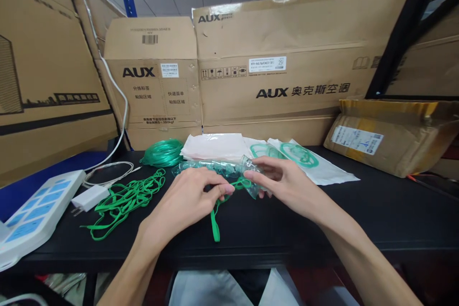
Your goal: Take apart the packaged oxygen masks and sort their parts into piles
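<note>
Between my hands is a clear, green-tinted plastic oxygen mask (pixel 254 190), partly hidden by my fingers. My right hand (pixel 276 179) grips the mask from the right, thumb in front. A green elastic strap (pixel 215 227) runs from the mask, and my left hand (pixel 201 191) pinches it between thumb and fingertips. One end of the strap hangs down over the black table. Just behind my hands lies a row of clear plastic masks (pixel 224 168). A tangled pile of green elastic straps (pixel 125 201) sits to the left of my left hand.
Coiled green tubing (pixel 163 152) lies beside a stack of white pouches (pixel 213 146). Further right are white packs holding green tubing (pixel 299 154). A power strip (pixel 39 215) and white charger (pixel 89 197) occupy the left. Cardboard boxes (pixel 294 119) wall the back; a taped parcel (pixel 390 143) stands right.
</note>
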A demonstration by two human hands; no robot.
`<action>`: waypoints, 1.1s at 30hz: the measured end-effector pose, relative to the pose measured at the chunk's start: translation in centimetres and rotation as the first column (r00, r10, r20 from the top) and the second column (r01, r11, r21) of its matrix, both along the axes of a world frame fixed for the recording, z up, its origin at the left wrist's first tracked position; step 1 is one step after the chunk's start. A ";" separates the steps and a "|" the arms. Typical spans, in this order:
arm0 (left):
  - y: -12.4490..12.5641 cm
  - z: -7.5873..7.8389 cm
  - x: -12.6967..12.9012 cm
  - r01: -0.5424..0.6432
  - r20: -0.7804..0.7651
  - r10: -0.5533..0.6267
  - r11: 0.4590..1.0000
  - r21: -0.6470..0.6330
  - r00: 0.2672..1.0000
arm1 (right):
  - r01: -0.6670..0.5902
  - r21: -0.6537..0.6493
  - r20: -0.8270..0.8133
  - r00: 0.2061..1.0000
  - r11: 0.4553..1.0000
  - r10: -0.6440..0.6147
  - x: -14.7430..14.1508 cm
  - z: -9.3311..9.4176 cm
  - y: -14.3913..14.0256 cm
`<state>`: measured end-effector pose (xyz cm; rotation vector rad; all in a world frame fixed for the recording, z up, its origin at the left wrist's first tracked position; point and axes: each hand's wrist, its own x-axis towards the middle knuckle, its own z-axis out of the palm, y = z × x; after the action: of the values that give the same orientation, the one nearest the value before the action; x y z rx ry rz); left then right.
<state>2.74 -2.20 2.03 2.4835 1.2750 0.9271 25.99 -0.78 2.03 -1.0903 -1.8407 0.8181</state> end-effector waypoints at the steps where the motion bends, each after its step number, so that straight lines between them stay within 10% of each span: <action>1: 0.0 0.1 -0.3 -0.034 -0.015 0.034 0.999 0.006 0.999 | 0.028 0.009 0.001 1.000 1.000 -0.028 0.3 0.2 0.1; 18: -0.1 -0.9 1.4 0.069 0.025 -0.072 0.993 0.091 0.997 | 0.012 -0.027 0.057 0.998 1.000 -0.011 -0.5 -0.1 -0.4; 28: 1.4 -0.7 -1.2 -0.128 -0.038 0.135 0.982 0.141 0.990 | 0.227 0.099 0.065 0.970 0.969 -0.234 3.4 1.2 0.4; 33: 1.3 -0.8 0.3 -0.040 0.129 0.022 0.990 0.132 0.991 | 0.068 0.047 0.026 0.997 0.997 -0.069 2.4 1.0 -0.1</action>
<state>3.08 -0.93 1.23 2.4624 1.2519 1.1960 28.37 -0.85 3.08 -1.1345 -1.8261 0.7204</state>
